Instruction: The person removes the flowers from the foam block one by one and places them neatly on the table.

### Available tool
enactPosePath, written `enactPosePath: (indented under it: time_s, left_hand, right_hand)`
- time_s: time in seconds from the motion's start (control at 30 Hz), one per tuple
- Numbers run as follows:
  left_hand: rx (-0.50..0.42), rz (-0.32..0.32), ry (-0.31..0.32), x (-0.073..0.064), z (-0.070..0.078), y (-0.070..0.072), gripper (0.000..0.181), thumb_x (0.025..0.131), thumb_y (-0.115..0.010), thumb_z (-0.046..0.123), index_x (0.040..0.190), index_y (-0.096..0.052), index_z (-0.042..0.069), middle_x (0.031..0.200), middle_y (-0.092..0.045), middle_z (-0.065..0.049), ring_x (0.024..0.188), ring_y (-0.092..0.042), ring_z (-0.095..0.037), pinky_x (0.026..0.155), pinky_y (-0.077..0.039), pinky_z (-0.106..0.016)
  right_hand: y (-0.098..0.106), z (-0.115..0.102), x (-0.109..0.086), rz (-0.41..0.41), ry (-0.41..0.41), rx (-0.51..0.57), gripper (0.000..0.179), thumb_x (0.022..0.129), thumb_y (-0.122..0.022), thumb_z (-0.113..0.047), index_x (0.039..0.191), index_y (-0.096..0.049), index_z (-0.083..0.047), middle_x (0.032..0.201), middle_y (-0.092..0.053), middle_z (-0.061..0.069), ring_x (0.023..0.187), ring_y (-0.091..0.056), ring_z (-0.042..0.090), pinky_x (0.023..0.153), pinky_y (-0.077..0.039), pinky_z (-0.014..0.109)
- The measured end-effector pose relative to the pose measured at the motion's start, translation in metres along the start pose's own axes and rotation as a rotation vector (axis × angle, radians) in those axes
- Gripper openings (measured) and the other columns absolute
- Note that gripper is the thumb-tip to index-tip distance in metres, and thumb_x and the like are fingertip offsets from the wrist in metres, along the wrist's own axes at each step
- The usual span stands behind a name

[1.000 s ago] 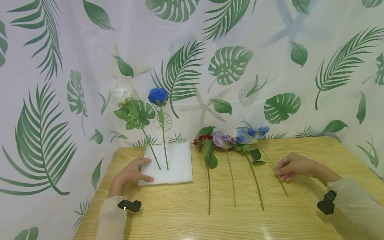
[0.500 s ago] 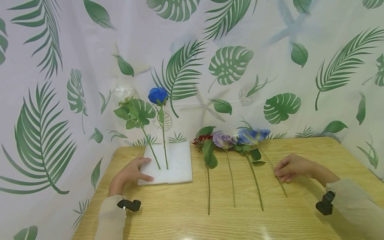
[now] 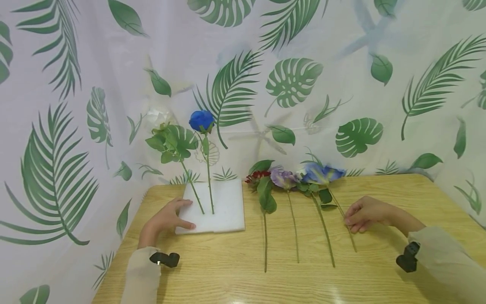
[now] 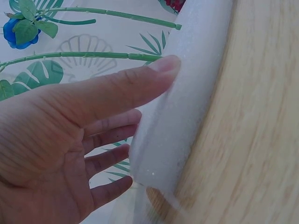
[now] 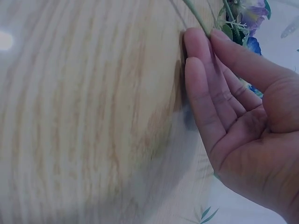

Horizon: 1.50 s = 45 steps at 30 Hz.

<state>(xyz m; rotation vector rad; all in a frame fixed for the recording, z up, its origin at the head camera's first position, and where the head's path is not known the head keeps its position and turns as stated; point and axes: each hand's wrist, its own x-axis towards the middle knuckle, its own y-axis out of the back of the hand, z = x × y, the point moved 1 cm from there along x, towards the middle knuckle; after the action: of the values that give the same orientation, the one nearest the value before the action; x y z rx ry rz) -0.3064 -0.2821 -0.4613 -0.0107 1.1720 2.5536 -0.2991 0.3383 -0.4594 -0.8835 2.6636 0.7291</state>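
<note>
My right hand (image 3: 370, 214) pinches the thin stem (image 5: 196, 13) of a blue artificial flower (image 3: 329, 174) between thumb and fingertips, close over the table. Its stem slants down past the fingers. At the left, my left hand (image 3: 165, 219) rests at the corner of a white foam board (image 3: 228, 213), thumb on the front edge (image 4: 163, 70) and fairly straight fingers along the left side. Two flowers stand in the foam: a blue rose (image 3: 201, 121), nearly upright, and a white rose (image 3: 157, 117) leaning left.
Between the hands lie a red flower (image 3: 260, 176), a purple flower (image 3: 282, 179) and a leafy stem (image 3: 322, 230) whose bloom is partly hidden by the blue flower. They lie on a wooden table (image 3: 212, 270), before a leaf-patterned curtain (image 3: 243, 93).
My right hand has shifted slightly left, and the lower end of the blue flower's stem has swung left with it. My left hand and the foam board stay put.
</note>
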Motion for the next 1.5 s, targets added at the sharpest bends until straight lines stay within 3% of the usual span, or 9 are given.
enactPosePath:
  time_s: [0.57, 1.07, 1.5]
  left_hand:
    - [-0.014, -0.007, 0.007, -0.0009, 0.0025, 0.0012, 0.090, 0.077, -0.091, 0.023, 0.151, -0.046, 0.002, 0.163, -0.026, -0.028, 0.152, -0.020, -0.050, 0.123, -0.021, -0.063]
    - [0.020, 0.009, -0.002, 0.0005, 0.0021, -0.0001, 0.088, 0.076, -0.092, 0.022, 0.149, -0.049, 0.001, 0.160, -0.034, -0.027, 0.151, -0.025, -0.049, 0.123, -0.023, -0.062]
    - [0.005, 0.009, -0.001, -0.0001, 0.0022, 0.0005, 0.088, 0.075, -0.092, 0.023, 0.150, -0.048, 0.002, 0.161, -0.031, -0.027, 0.152, -0.024, -0.049, 0.124, -0.022, -0.061]
  right_hand:
    - [0.0012, 0.0009, 0.0023, -0.001, -0.049, -0.016, 0.029, 0.096, -0.070, -0.015, 0.112, -0.067, 0.010, 0.087, -0.077, 0.010, 0.077, -0.076, 0.018, 0.069, -0.064, 0.032]
    - [0.0036, -0.0001, 0.0030, -0.006, -0.055, 0.022, 0.034, 0.097, -0.069, -0.013, 0.119, -0.063, 0.012, 0.087, -0.078, 0.011, 0.077, -0.076, 0.017, 0.069, -0.064, 0.032]
    - [0.0079, -0.0064, 0.0019, -0.010, -0.063, 0.001, 0.030, 0.097, -0.067, -0.012, 0.116, -0.066, 0.011, 0.090, -0.077, 0.012, 0.079, -0.077, 0.020, 0.071, -0.064, 0.034]
